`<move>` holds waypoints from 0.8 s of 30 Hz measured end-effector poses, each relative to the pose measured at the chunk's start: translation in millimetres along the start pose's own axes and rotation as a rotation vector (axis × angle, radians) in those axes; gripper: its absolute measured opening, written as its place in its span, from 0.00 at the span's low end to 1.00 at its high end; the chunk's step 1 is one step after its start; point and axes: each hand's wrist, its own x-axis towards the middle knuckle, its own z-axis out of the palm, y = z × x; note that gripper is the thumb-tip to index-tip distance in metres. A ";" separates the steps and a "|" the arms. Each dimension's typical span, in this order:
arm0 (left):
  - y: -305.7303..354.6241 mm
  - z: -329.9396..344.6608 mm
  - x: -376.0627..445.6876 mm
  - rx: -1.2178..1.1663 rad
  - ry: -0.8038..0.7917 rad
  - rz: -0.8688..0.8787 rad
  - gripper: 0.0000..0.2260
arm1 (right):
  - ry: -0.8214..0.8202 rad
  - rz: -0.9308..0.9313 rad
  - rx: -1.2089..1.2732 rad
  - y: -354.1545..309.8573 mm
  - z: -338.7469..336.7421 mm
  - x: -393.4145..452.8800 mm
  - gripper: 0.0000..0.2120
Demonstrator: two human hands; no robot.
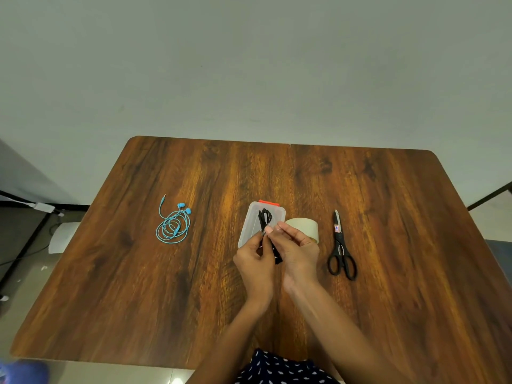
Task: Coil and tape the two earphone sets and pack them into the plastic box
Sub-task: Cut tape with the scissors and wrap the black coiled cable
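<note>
I'm seeing both hands, left [253,260] and right [297,252], pinching the black earphone coil [264,217] over the clear plastic box [250,225]; blue earphones [173,224] lying well left of it.

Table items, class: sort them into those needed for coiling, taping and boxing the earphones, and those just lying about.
Needed: black earphones, pinched by the left hand and right hand; blue earphones; tape roll; scissors; plastic box.

Lying about: nothing on the table; only the cables and white sheet on the floor.
</note>
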 end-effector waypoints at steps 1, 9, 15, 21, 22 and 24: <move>-0.3 0.1 -0.3 -0.002 0.001 -0.004 0.09 | 0.011 -0.006 -0.003 0.9 0.2 0.5 0.15; 2.5 -2.2 -2.3 0.046 -0.042 0.082 0.08 | 0.046 -0.046 -0.077 1.2 -1.2 4.8 0.15; 0.3 -8.3 4.8 0.051 -0.239 0.145 0.09 | 0.069 -0.091 -0.120 1.1 -6.0 5.9 0.15; 2.3 -11.1 9.2 -0.181 -0.361 -0.057 0.12 | 0.074 -0.132 -0.117 0.6 -5.8 7.4 0.15; 3.6 -11.8 10.8 -0.251 -0.346 -0.117 0.12 | 0.073 -0.137 -0.120 0.3 -5.9 7.4 0.15; 4.1 -14.3 15.2 -0.327 -0.337 -0.177 0.11 | 0.063 -0.147 -0.123 -0.3 -6.3 6.1 0.15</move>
